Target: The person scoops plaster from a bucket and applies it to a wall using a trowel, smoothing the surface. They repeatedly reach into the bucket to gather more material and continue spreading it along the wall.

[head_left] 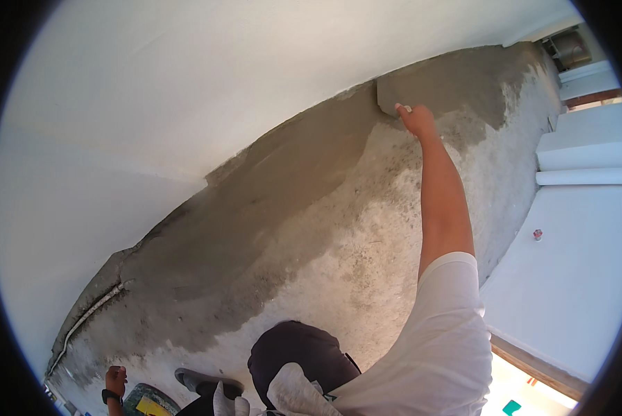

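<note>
Roughly half of the rough wall [366,229] looks coated so far: a dark, wet-looking grey band of fresh plaster [255,208] runs along its upper edge where it meets the white ceiling [151,90], from the lower left corner up to the far right end. Below that band the surface is pale, speckled and bare, so by my judgement the lower stretch is what is left to cover.

At the lower left the left hand [115,380], with a dark watch on the wrist, hangs low near a round bucket [148,402] whose side carries a yellow and green label (too small and cropped to tell more). Its fingers seem curled, but I cannot tell whether they hold anything.

Further right, the right arm in a white sleeve reaches up, and the right hand [416,119] presses a flat grey trowel [388,97] against the plaster at the top of the band; the fingers are closed around its handle, with a pale bit showing at the knuckles.

On the white panel to the right sits a small red and white mark or fitting [537,235], and at the bottom right edge a small teal shape [512,408] and an orange fleck show, both too tiny to identify.
</note>
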A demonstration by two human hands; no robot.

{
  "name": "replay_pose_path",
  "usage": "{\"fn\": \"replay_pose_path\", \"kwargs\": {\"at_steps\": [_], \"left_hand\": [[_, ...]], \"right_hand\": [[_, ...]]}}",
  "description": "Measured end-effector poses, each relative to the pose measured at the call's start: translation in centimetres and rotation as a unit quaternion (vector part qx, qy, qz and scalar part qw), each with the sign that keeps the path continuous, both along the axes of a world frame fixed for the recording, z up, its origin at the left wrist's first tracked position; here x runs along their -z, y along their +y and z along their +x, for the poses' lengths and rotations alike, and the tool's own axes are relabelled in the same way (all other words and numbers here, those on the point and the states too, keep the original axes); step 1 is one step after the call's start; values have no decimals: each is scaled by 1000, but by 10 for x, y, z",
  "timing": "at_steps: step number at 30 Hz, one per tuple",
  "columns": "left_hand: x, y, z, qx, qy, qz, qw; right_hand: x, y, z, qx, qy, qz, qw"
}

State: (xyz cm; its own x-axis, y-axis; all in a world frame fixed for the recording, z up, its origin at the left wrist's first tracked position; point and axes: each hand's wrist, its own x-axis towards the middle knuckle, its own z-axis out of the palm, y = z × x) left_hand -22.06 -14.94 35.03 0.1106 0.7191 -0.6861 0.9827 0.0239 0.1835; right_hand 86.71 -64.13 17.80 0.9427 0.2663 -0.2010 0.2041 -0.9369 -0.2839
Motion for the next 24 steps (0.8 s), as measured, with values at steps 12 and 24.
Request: {"fn": "replay_pose_path", "kwargs": {"at_steps": [12, 24], "left_hand": [[2, 13, 18, 11, 20, 11, 1000], [-35, 60, 81, 107, -19, 98, 989]], "right_hand": [[-2, 30, -82, -53, 4, -5, 999], [-19, 60, -224, -138, 92, 9, 986]]}}
